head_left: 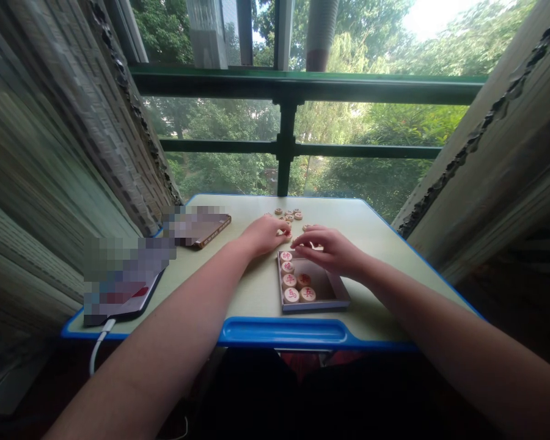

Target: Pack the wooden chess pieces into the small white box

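Over the table (pixel 256 293), we had the open box (pixel 316 305) in front of us. Our right hand (pixel 323 244) hung half-curled over its far edge; we could not tell whether its fingertips held anything. Our left hand (pixel 270 234) bent nearly closed at a piece (pixel 288 237) just beyond the box, its grip unclear. Six boxed pieces (pixel 291 296) lay face up along the left; loose pieces (pixel 298 216) sat past our hands. Good handling, we judged, called for a light rim pinch, faces level, and wrists clear of the walls.
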`<state>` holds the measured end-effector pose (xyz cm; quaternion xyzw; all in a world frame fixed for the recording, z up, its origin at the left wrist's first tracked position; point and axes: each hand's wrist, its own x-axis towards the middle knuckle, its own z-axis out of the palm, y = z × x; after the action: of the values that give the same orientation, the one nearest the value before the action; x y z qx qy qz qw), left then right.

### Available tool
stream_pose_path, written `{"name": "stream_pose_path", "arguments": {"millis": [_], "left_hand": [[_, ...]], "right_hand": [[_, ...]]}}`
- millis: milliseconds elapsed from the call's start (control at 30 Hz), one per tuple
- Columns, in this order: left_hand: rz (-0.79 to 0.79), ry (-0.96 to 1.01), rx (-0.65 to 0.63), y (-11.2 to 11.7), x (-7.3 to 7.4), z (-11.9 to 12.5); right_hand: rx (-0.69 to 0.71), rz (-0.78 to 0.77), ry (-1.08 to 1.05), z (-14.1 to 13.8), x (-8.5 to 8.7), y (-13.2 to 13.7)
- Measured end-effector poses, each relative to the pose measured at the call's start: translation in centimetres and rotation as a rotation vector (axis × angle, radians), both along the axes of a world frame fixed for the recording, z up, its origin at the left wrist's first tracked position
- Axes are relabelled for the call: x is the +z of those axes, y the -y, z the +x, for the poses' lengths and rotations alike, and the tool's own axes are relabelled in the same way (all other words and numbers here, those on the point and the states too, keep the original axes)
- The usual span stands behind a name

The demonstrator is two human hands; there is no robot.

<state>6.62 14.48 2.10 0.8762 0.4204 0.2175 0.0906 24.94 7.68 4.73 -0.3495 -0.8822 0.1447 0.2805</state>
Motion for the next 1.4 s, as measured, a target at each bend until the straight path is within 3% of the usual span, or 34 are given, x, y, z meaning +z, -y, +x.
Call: {"name": "stream_pose_path", "arguments": {"millis": [267, 400, 667, 933, 1000, 1100, 1200, 1400], "left_hand": [[-0.039, 0.165, 0.032, -0.2, 0.1, 0.4], [-0.116, 0.284, 0.052, 0.2, 0.4, 0.6], [-0.439, 0.601, -0.025, 1.2, 1.3, 0.8], [-0.555, 0.638, -0.108, 1.6, 1.5, 0.8], [-0.514, 0.656, -0.079, 1.2, 1.3, 0.6], [-0.310, 0.632, 0.101, 0.0, 0.7, 0.0], [-0.103, 0.416, 0.294, -1.1, 0.1, -0.9], [-0.083, 0.152, 0.317, -1.3, -0.6, -1.3]], "right_hand": [[-0.251, 0.145, 0.025, 1.5, -1.2, -2.3], [-0.276, 0.163, 0.022, 1.7, -1.8, -2.9], [-0.231, 0.162, -0.070, 1.7, -1.9, -2.9], [-0.232, 0.134, -0.088, 1.7, -1.6, -2.8], [-0.279, 0.093, -0.094, 1.9, -1.5, -2.9], [-0.378, 0.004, -0.077, 2.3, -1.4, -3.3], [-0.447, -0.084, -0.041, 2.7, -1.6, -3.8], [-0.471, -0.130, -0.001, 2.8, -2.2, -4.4]]}}
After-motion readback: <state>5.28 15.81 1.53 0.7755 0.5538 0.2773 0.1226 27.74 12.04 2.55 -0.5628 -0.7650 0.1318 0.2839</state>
